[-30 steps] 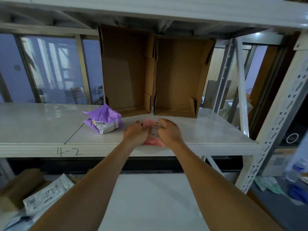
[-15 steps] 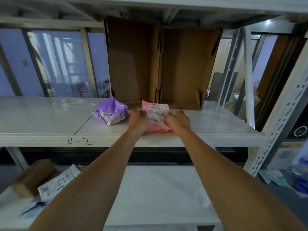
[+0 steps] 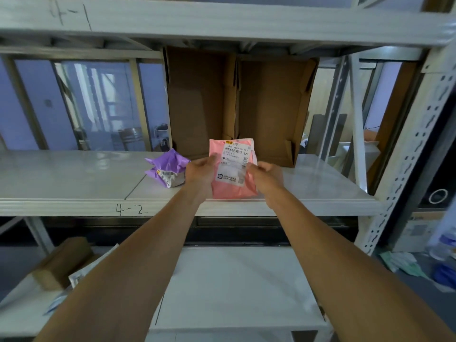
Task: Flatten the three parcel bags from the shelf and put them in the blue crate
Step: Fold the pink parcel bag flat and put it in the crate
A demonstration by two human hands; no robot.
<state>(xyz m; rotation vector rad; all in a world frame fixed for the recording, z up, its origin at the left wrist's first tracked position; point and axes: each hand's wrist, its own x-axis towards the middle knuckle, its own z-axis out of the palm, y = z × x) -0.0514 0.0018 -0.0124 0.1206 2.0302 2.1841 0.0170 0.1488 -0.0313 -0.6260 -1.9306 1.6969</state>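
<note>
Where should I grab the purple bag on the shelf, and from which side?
Probably the raised crumpled top of the purple bag, reached from the front left. It sits bunched up on the shelf, and the left hand blocks its right side.

White metal shelving unit (image 3: 404,154), perforated uprights. Middle shelf board (image 3: 61,178) glossy white, edge hand-marked "4-2"; upper beam (image 3: 222,18) marked "4-1". Two open cardboard boxes (image 3: 237,104) standing side by side at shelf rear. Glazed partition (image 3: 93,104) behind left, bluish light. Lower shelf (image 3: 234,287) white. Grey floor (image 3: 419,290) right, scattered litter.
</note>
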